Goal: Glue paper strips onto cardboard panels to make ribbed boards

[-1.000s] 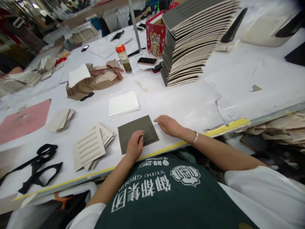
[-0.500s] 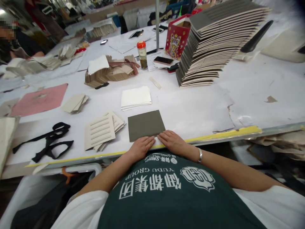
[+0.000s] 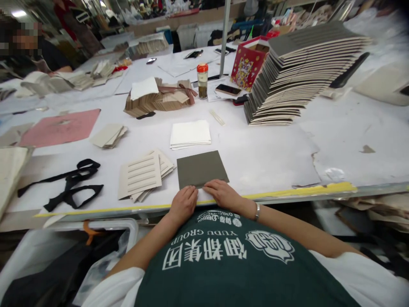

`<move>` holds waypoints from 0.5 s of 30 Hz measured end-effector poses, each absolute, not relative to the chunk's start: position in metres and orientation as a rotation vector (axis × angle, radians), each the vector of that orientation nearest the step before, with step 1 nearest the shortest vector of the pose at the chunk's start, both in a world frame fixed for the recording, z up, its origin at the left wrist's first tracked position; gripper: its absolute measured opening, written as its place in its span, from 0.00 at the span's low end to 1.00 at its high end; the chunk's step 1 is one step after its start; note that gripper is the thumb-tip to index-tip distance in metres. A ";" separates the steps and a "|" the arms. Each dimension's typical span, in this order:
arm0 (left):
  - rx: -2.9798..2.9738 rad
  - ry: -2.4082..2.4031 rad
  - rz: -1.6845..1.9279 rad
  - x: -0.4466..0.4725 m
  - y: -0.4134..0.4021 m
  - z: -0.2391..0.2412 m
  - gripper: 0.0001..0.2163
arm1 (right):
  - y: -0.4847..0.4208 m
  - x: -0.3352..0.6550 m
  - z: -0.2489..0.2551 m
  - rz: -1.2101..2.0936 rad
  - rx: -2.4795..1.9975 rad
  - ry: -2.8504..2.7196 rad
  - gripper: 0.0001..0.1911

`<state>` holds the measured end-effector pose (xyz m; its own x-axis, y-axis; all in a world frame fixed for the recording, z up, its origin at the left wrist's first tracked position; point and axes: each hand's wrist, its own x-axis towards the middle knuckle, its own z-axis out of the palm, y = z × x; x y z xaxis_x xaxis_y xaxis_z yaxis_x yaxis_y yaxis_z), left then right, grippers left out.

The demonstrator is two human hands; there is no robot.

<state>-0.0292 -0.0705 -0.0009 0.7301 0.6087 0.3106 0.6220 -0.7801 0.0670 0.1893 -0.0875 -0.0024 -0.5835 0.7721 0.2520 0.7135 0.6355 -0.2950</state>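
A dark grey square card point(image 3: 201, 167) lies flat on the white table near its front edge. My left hand point(image 3: 183, 204) and my right hand point(image 3: 223, 194) rest side by side at the card's near edge, fingers extended and pressed on that edge. A silver bracelet is on my right wrist. Left of the card sits a small pile of cream slotted cards point(image 3: 142, 175). Behind the card lies a stack of white sheets point(image 3: 190, 133).
A tall fanned stack of grey boards point(image 3: 297, 74) stands at the right. A red box point(image 3: 248, 64), a phone point(image 3: 228, 89), an orange-capped bottle point(image 3: 202, 80), tan card bundles point(image 3: 159, 100), black ribbons point(image 3: 68, 183) and a pink sheet point(image 3: 60, 128) lie about. Another person sits far left.
The left hand slid off the top of the grey card to its near edge. The right hand came from the card's right corner to the near edge beside it.
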 end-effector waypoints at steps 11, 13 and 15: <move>-3.089 -1.315 -0.760 0.012 -0.034 0.000 0.08 | -0.059 0.202 -0.004 0.324 -1.295 -2.209 0.13; -3.109 -1.426 -0.738 0.018 -0.031 -0.002 0.07 | -0.057 0.202 -0.009 0.374 -1.307 -2.208 0.12; -3.089 -1.539 -0.712 0.013 -0.030 -0.002 0.05 | -0.058 0.207 -0.011 0.383 -1.348 -2.187 0.11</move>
<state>0.0130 -0.0303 -0.0018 0.5534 0.8135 0.1786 0.6627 -0.5600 0.4972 0.2073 -0.0582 -0.0110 -0.3559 0.8870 0.2943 0.7344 0.4602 -0.4989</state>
